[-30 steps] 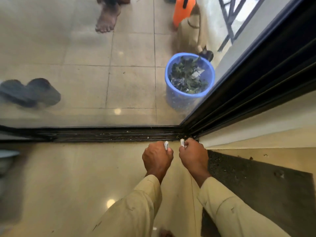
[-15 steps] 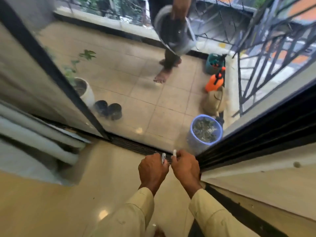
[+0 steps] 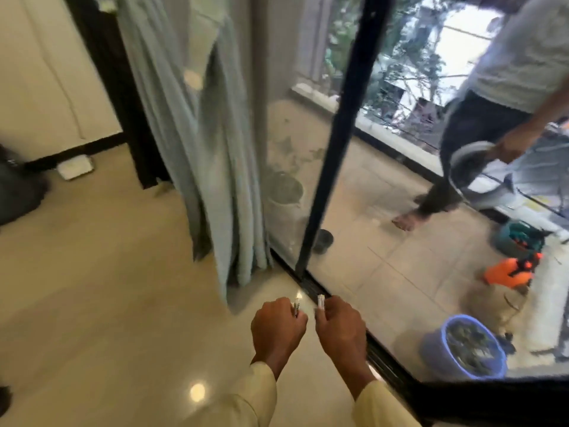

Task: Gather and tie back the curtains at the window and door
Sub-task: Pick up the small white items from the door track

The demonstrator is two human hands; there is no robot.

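Note:
A pale blue curtain [image 3: 212, 143] hangs in loose folds at the left end of the glass sliding door [image 3: 338, 124], its hem reaching the floor. My left hand [image 3: 277, 329] and right hand [image 3: 340, 329] are fists held side by side low in front of me, well short of the curtain. Each fist grips a small white object [image 3: 320, 302] whose end sticks out above the fingers; what it is I cannot tell. Cream sleeves cover both forearms.
The black door track [image 3: 311, 288] runs diagonally past my hands. Behind the glass, a person [image 3: 492, 103] carrying a grey basin stands on the balcony near a blue bucket [image 3: 465, 346], an orange sprayer [image 3: 511, 272] and a white pot [image 3: 284, 198]. A dark door frame [image 3: 117, 87] stands left.
The view has swung up and left from the door track to the curtain and door. My fists stay close together, still gripping the small white objects.

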